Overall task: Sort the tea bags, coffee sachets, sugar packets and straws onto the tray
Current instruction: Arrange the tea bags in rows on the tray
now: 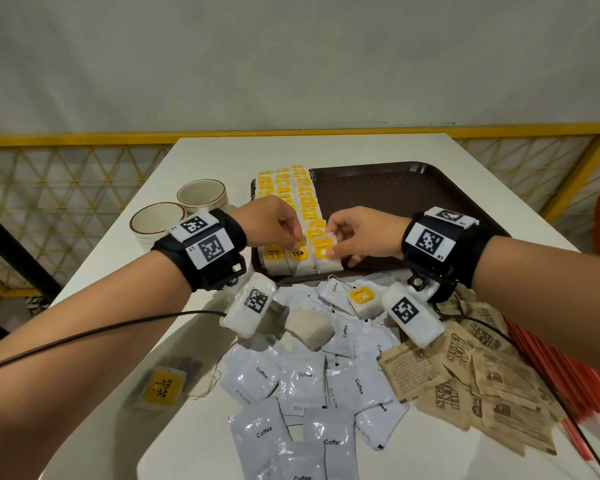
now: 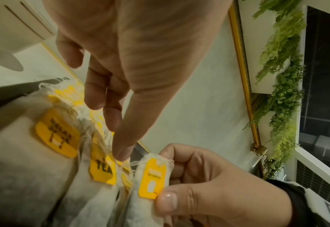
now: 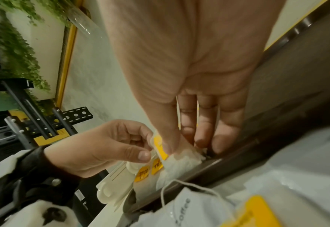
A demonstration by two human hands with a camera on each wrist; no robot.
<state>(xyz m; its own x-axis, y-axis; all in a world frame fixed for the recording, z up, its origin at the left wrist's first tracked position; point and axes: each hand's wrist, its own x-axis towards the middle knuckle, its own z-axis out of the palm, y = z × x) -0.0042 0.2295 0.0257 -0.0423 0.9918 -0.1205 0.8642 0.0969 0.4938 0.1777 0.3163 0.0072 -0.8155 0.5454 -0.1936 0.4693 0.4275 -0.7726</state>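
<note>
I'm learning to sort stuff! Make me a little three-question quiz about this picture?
1. True or false: tea bags lie in rows on the tray.
2. The coffee sachets are: A) on the tray, B) on the table, C) in a cup.
3. Fill in: the right hand pinches a ____ bag.

Key: 1 true; 2 B; 3 tea.

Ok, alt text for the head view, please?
Both hands meet over the near left corner of a brown tray, the right hand pinching a yellow-tagged tea bag beside rows already laid there. Coffee sachets, sugar packets and red straws lie on the table nearer the camera.
</note>
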